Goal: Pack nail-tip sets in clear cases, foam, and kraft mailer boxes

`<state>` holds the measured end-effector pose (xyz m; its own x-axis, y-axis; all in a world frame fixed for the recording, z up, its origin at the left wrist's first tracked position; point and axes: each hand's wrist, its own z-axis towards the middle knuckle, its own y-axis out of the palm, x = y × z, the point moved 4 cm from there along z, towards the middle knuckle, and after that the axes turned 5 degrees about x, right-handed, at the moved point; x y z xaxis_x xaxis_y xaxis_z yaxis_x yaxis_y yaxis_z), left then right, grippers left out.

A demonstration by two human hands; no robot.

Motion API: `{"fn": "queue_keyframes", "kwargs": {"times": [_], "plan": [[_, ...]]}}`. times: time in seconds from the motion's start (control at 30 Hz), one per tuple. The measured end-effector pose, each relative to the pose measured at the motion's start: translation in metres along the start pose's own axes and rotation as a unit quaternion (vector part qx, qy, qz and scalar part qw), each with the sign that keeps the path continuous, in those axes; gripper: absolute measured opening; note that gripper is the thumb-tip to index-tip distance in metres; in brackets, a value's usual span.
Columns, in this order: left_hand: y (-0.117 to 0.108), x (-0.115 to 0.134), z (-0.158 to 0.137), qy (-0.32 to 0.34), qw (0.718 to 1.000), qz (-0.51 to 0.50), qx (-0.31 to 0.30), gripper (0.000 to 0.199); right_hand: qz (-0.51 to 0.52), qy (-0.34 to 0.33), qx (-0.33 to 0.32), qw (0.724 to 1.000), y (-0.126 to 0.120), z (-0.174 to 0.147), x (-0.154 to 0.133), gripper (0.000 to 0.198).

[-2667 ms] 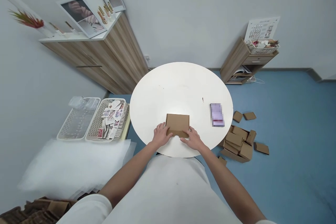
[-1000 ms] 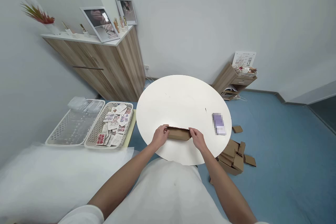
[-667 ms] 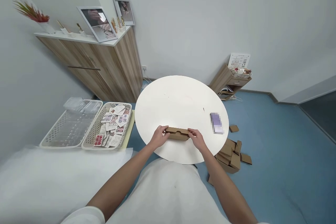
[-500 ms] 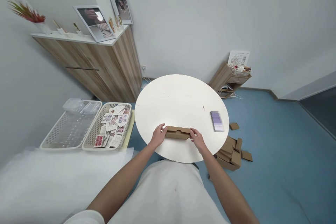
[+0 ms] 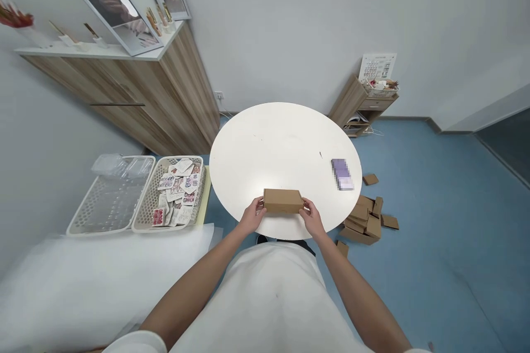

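Note:
A small brown cardboard box (image 5: 284,201) is between my two hands near the front edge of the white oval table (image 5: 273,143). Its top looks closed and faces up. My left hand (image 5: 253,215) grips the box's left end, fingers along the side. At the right end, my right hand (image 5: 310,217) holds it the same way. On the table's right side lies a purple blurred item (image 5: 342,174), apart from both hands. A tiny dark mark (image 5: 320,154) shows on the tabletop to its upper left.
Left of the table, one white basket (image 5: 138,220) holds printed packets and another (image 5: 78,219) holds clear plastic packs. Several cardboard boxes (image 5: 362,220) lie piled on the blue floor at right. A wooden cabinet (image 5: 186,83) and a small shelf unit (image 5: 351,99) stand along the wall.
The box has turned from showing its notched front edge to showing a flat closed top. Both hands stay at its ends. The view has shifted slightly.

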<state>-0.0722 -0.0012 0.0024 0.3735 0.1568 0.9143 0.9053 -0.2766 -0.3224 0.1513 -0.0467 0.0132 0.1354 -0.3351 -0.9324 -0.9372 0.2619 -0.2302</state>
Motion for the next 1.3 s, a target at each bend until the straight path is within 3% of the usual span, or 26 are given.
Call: {"fn": "queue_keyframes", "kwargs": {"times": [0.2, 0.43, 0.6, 0.93, 1.1, 1.2, 1.3], "plan": [[0.017, -0.009, -0.014, 0.003, 0.999, 0.035, -0.037, 0.042, -0.054, -0.002, 0.007, 0.999, -0.006, -0.014, 0.016, 0.047], [0.034, -0.006, -0.011, -0.058, 0.986, 0.158, 0.013, 0.064, -0.168, 0.043, 0.008, 0.985, -0.012, -0.017, 0.021, 0.061], [0.043, -0.004, -0.013, -0.087, 0.976, 0.198, -0.009, 0.067, -0.23, 0.086, -0.021, 0.969, -0.016, -0.005, 0.023, 0.058], [0.029, 0.001, -0.007, -0.122, 0.958, 0.26, -0.023, 0.066, -0.241, 0.098, -0.079, 0.962, -0.02, 0.013, 0.011, 0.065], [0.026, 0.009, 0.01, -0.116, 0.974, 0.195, -0.018, 0.058, -0.224, 0.074, -0.137, 0.962, -0.017, 0.024, 0.01, 0.054], [0.041, 0.018, 0.018, -0.121, 0.976, 0.179, -0.001, 0.054, -0.227, 0.049, -0.15, 0.961, -0.032, 0.031, 0.013, 0.05], [0.073, 0.037, 0.024, -0.12, 0.982, 0.147, 0.005, 0.056, -0.208, 0.048, -0.129, 0.969, -0.074, 0.037, 0.016, 0.047]]}}
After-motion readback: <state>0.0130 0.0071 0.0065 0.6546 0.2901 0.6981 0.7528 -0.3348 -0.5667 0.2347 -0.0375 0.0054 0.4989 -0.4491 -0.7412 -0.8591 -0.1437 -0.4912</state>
